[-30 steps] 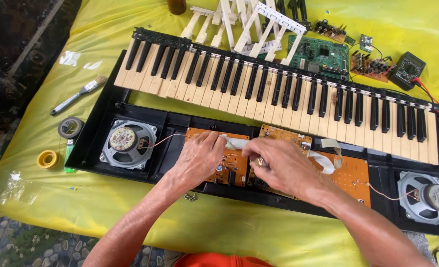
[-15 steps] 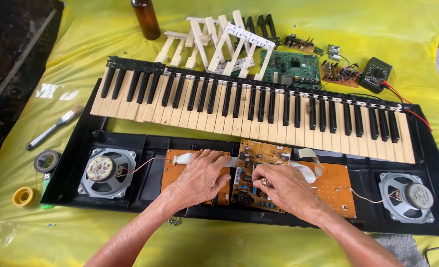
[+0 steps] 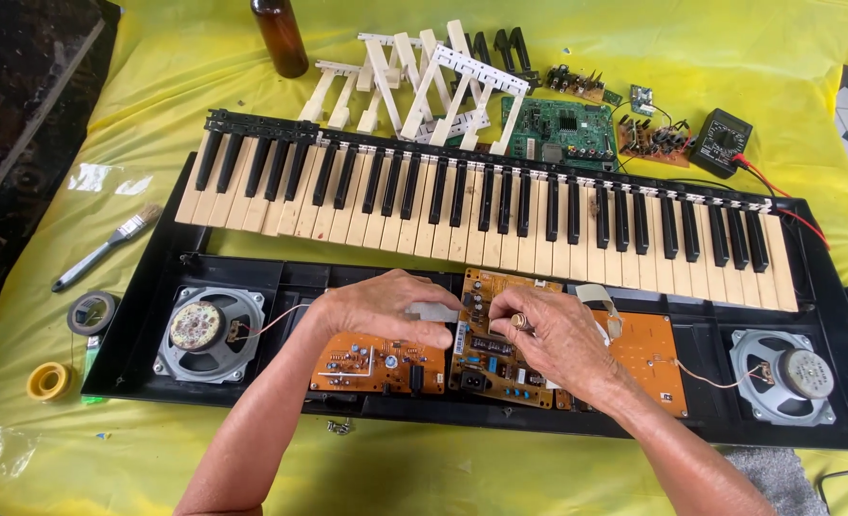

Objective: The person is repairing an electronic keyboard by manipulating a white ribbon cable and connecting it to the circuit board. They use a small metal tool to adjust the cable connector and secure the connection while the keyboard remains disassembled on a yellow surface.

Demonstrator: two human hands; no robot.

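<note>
Head view: nearest, at six o'clock, both forearms reach into the open black plastic keyboard case (image 3: 147,315). The left hand (image 3: 381,308) pinches a pale flat ribbon cable (image 3: 433,312), whose long axis runs nine to three, pointing at the upright orange-brown circuit board (image 3: 495,334). The right hand (image 3: 548,339) has fingertips closed on that board's parts. A hard tug could — I judge — tear the cable or the thin speaker wire (image 3: 276,320). Farther, at twelve, lies the black-and-cream key bed (image 3: 481,201).

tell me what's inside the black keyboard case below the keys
Inside the black case: two round speakers and orange circuit boards. The left hand and right hand cover the board parts beneath them.
</note>
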